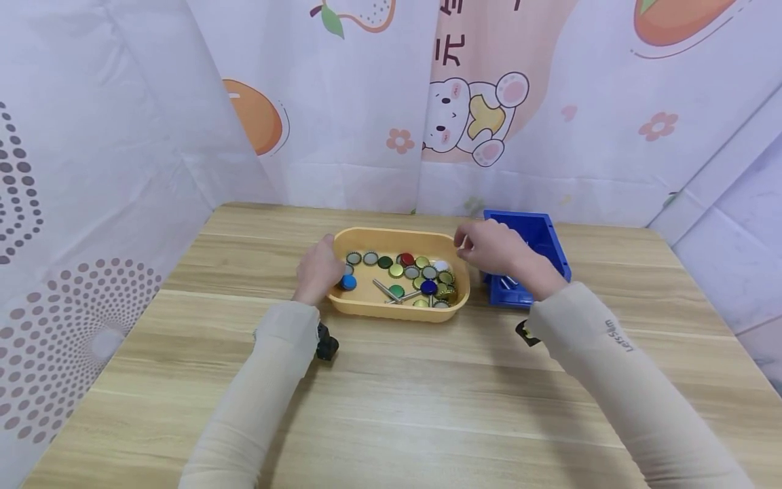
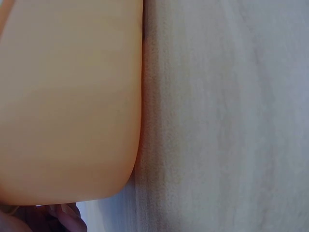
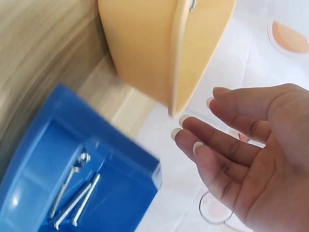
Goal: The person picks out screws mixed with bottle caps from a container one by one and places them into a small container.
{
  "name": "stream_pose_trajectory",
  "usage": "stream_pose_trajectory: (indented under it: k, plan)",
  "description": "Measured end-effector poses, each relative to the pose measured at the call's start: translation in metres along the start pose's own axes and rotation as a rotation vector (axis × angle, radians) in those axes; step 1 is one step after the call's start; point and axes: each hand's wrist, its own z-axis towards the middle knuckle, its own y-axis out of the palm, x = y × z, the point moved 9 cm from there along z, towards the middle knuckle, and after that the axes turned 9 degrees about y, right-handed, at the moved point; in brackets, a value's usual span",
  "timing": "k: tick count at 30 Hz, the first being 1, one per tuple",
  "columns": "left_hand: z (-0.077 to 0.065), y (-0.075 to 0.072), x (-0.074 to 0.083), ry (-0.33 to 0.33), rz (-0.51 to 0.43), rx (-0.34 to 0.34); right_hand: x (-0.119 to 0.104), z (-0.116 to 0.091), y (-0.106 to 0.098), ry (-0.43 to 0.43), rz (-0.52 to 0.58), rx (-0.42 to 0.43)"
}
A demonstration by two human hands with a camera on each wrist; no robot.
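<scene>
A light orange plastic basket (image 1: 391, 312) stands on the table, holding several bottle caps (image 1: 396, 271) and several silver screws (image 1: 386, 291). At its left end my left hand (image 1: 319, 270) holds the rim with curled fingers; in the left wrist view the basket wall (image 2: 72, 106) hides most of that hand. My right hand (image 1: 491, 246) hovers by the basket's right end, near the blue bin (image 1: 557, 252). Its fingers are loosely bent with nothing between them, and in the right wrist view the fingertips (image 3: 184, 120) are apart from the basket rim.
Several silver screws (image 3: 79, 198) lie inside the blue bin, which stands just right of the basket. Behind the table (image 1: 415, 407) hangs a printed white curtain (image 1: 354, 122). Dark wrist camera parts (image 1: 326, 344) show beside the left sleeve.
</scene>
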Motion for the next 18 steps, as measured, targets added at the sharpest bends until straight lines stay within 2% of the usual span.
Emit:
stream_pose_trajectory:
  k: [11,18]
  plan:
    - [0.000,0.000,-0.001,-0.005,0.015,-0.005,-0.047,0.009,0.031,-0.074,0.010,-0.030]
    - [0.000,0.001,0.000,-0.011,0.010,-0.006,-0.068,0.011,0.058,-0.077,0.022,-0.118]
